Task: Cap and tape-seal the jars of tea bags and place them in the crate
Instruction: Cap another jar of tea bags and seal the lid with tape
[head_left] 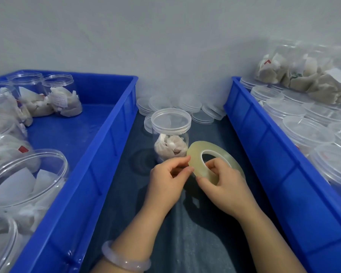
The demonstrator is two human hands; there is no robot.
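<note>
Your right hand (pixel 225 186) grips the translucent yellowish tape roll (pixel 211 160); your left hand (pixel 165 180) pinches its edge, just before the capped clear plastic jar (pixel 170 133).

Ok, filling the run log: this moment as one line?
phase: tape prep | left hand: pinches tape roll rim | right hand: grips tape roll | capped jar of tea bags: upright, behind roll

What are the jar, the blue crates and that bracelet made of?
Jar: probably clear glossy plastic; the tea bags show through it. Crates: opaque blue moulded plastic, with ribbed walls. Bracelet: pale, translucent, polished; stone or glass, I cannot tell.
</note>
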